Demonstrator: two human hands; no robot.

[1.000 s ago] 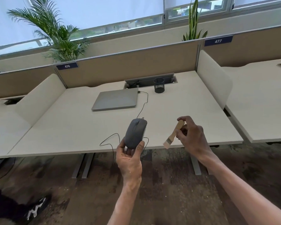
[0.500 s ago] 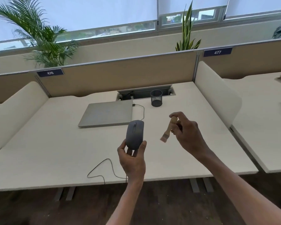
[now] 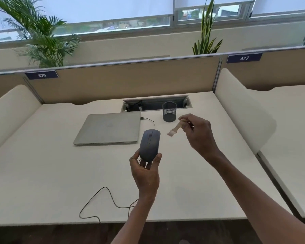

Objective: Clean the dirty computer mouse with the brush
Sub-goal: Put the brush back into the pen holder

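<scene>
Above the table (image 3: 42,173), my left hand (image 3: 145,173) holds the mouse (image 3: 150,145) by its bottom end, my right hand (image 3: 198,133) pinches the brush (image 3: 175,128) beside it, and hard brushing might knock the mouse loose.

1. Your left hand (image 3: 145,170) grips the grey mouse (image 3: 149,145) by its near end, above the desk (image 3: 42,173).
2. Your right hand (image 3: 199,134) pinches the brush (image 3: 175,128), bristles pointing to the mouse, apart from it.
3. The closed laptop (image 3: 107,128) lies beyond your left hand.
4. The mesh cup (image 3: 169,111) stands just beyond your right hand.
5. The cable (image 3: 102,196) loops below your left wrist.
</scene>
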